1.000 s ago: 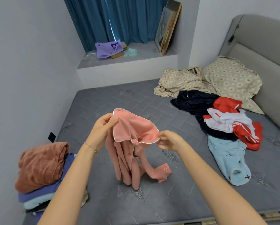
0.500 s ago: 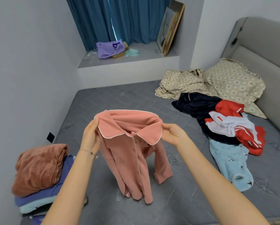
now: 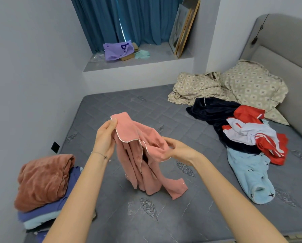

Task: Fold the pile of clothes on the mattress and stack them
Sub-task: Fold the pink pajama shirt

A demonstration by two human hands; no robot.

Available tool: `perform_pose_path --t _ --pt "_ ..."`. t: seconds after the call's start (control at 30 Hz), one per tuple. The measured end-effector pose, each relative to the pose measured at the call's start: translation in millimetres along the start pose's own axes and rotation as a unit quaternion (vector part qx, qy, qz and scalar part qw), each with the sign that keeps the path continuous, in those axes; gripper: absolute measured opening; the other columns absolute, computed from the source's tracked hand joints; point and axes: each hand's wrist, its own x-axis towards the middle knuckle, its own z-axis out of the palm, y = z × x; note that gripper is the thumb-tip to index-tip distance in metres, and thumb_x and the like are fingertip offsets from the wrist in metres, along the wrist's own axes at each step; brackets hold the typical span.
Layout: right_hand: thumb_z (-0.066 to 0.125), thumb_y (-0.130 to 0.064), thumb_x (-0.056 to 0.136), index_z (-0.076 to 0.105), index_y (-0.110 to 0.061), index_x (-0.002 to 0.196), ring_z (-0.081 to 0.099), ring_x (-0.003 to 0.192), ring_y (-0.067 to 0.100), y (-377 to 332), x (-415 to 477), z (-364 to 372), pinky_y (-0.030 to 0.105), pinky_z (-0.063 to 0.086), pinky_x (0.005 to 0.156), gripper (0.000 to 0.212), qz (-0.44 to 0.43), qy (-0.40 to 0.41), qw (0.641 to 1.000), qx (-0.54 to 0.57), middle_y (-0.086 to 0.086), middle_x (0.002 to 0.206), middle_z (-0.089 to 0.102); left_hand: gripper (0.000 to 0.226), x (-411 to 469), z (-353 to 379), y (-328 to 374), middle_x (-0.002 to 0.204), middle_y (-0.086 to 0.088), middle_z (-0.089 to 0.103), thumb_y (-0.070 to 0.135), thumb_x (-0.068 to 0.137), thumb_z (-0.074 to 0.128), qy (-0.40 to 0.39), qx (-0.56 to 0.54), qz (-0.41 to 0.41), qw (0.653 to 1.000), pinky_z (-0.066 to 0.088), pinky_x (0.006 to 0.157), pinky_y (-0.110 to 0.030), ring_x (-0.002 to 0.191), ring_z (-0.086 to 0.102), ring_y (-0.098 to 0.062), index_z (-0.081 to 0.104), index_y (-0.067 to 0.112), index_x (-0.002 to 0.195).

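Observation:
I hold a pink pyjama top (image 3: 143,165) with white piping above the grey mattress (image 3: 164,216). My left hand (image 3: 105,137) pinches one collar tip, raised. My right hand (image 3: 179,150) grips the other collar side, lower. The top hangs bunched, its hem and one sleeve resting on the mattress. A pile of unfolded clothes lies at the right: a dark navy garment (image 3: 215,113), a red and white garment (image 3: 255,134) and a light blue fleece piece (image 3: 250,174). A stack of folded clothes (image 3: 45,185), rust-brown on top, sits at the left edge.
Beige patterned bedding (image 3: 234,85) lies crumpled by the grey headboard (image 3: 286,50) at the right. A window ledge (image 3: 138,62) behind holds a purple bag (image 3: 117,50) and leaning picture frames (image 3: 183,27). A wall runs along the mattress's left side.
The top was spread wide by its collar half a second ago. Now my left hand has risen, my right has dropped, and the garment has bunched and swung back down onto the mattress.

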Motion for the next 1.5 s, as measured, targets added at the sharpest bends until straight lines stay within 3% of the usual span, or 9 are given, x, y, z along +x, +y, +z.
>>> perform_pose_path --t 0.17,0.3,0.53,0.7,0.83,0.97,1.17,1.37,1.5 --pt "0.072 -0.011 0.084 0.069 -0.005 0.092 0.053 0.082 0.013 7.3 5.7 13.1 0.022 0.042 0.073 0.011 -0.038 0.142 0.984 -0.096 0.005 0.082 0.066 0.02 0.2 -5.9 13.0 0.096 -0.007 0.065 0.022 0.097 0.053 -0.032 0.047 0.031 0.998 0.05 0.074 -0.021 0.086 0.06 -0.014 0.064 0.005 0.098" --pt "0.061 -0.017 0.094 0.068 -0.015 0.117 0.064 0.105 0.014 -20.3 -3.0 11.1 0.029 0.051 0.092 0.024 -0.081 0.158 0.984 0.013 0.002 0.112 0.071 0.013 -2.9 -17.5 35.2 0.083 0.002 0.062 0.021 0.095 0.057 -0.013 0.079 0.076 0.994 0.043 0.065 -0.021 0.075 0.055 -0.01 0.062 0.013 0.086" --pt "0.059 -0.016 0.093 0.075 -0.042 0.083 0.064 0.087 -0.009 -102.0 -33.6 30.0 0.007 0.046 0.071 0.032 -0.257 0.189 0.947 -0.041 -0.021 0.092 0.073 0.024 -24.4 -32.0 102.7 0.065 0.01 0.062 0.014 0.095 0.054 -0.034 0.033 0.156 0.987 0.047 0.061 -0.015 0.062 0.055 -0.002 0.061 0.019 0.072" --pt "0.07 -0.019 0.086 0.077 -0.026 0.076 0.064 0.075 -0.003 -154.4 -21.2 21.5 0.012 0.047 0.068 0.014 -0.313 0.249 0.916 -0.009 -0.012 0.079 0.074 0.016 2.8 -32.6 124.6 0.062 0.015 0.064 0.017 0.09 0.064 0.002 0.087 0.186 0.979 0.046 0.057 -0.013 0.058 0.055 0.002 0.062 0.021 0.075" --pt "0.076 -0.021 0.08 0.072 -0.004 0.081 0.052 0.066 0.001 -135.2 30.3 2.2 0.019 0.041 0.061 0.018 -0.259 0.307 0.911 -0.09 -0.003 0.071 0.064 0.013 62.7 -30.4 62.0 0.069 0.008 0.065 0.012 0.085 0.071 0.019 0.179 0.116 0.977 0.046 0.065 -0.014 0.062 0.055 0.002 0.062 0.017 0.076" --pt "0.076 -0.028 0.078 0.047 -0.017 0.055 0.031 0.054 0.005 -65.3 92.2 -24.8 0.024 0.024 0.049 0.04 -0.153 0.322 0.913 -0.198 -0.007 0.053 0.037 0.013 122.1 -39.7 -35.6 0.082 -0.001 0.064 0.005 0.081 0.073 -0.026 0.25 0.03 0.967 0.046 0.072 -0.013 0.072 0.057 -0.004 0.064 0.015 0.084" --pt "0.072 -0.031 0.084 0.027 -0.018 0.059 0.021 0.055 0.014 49.4 199.1 -69.3 0.029 0.02 0.049 0.053 -0.023 0.357 0.899 -0.252 -0.001 0.057 0.024 0.021 214.8 -48.4 -184.1 0.087 -0.01 0.063 0.001 0.082 0.071 -0.028 0.266 -0.086 0.96 0.044 0.08 -0.025 0.082 0.055 -0.016 0.065 -0.001 0.102" --pt "0.075 -0.018 0.082 0.065 -0.015 0.087 0.048 0.063 0.011 129.0 297.0 -112.1 0.018 0.031 0.056 0.011 0.069 0.386 0.897 -0.205 -0.002 0.069 0.056 0.019 300.1 -44.5 -297.0 0.058 0.008 0.045 -0.007 0.081 0.069 0.006 0.248 -0.116 0.962 0.041 0.077 -0.015 0.062 0.047 -0.001 0.059 0.006 0.09" --pt "0.067 0.0 0.083 0.067 -0.009 0.111 0.059 0.082 0.012 182.3 337.2 -130.9 0.019 0.043 0.079 0.029 0.063 0.407 0.904 -0.113 0.005 0.095 0.067 0.021 337.1 -48.2 -368.5 0.063 0.002 0.041 -0.006 0.083 0.067 0.033 0.239 -0.11 0.964 0.041 0.071 -0.013 0.056 0.047 0.004 0.059 0.006 0.098"
